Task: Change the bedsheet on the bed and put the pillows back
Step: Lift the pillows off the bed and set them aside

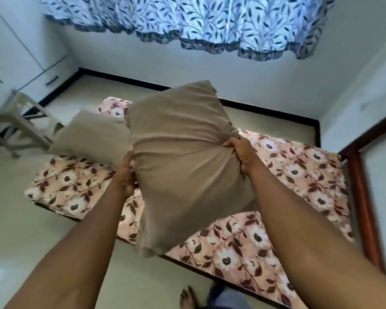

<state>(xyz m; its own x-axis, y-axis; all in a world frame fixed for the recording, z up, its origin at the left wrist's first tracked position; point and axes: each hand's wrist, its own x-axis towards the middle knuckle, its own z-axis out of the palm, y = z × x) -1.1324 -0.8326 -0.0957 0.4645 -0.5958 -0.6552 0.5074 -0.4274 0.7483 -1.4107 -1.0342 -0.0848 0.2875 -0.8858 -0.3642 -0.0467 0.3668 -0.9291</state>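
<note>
Our forearms [316, 228] stretch forward; left hand [125, 172] and right hand [241, 155] clamp fingers on tan pillow [183, 166] at opposite edges, holding it above floral bedsheet [281, 188]; we judge it bound beside second pillow [91, 134].

One tan pillow [183, 166] aloft, tilted; second tan pillow [91, 137] on floral bedsheet [288, 175]

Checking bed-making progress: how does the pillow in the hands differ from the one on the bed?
The held pillow is airborne and tilted, gripped by the left hand and right hand; the lying pillow rests untouched on the floral sheet. The held pillow is bunched where gripped; the lying pillow looks smoother. Both are plain tan.
</note>
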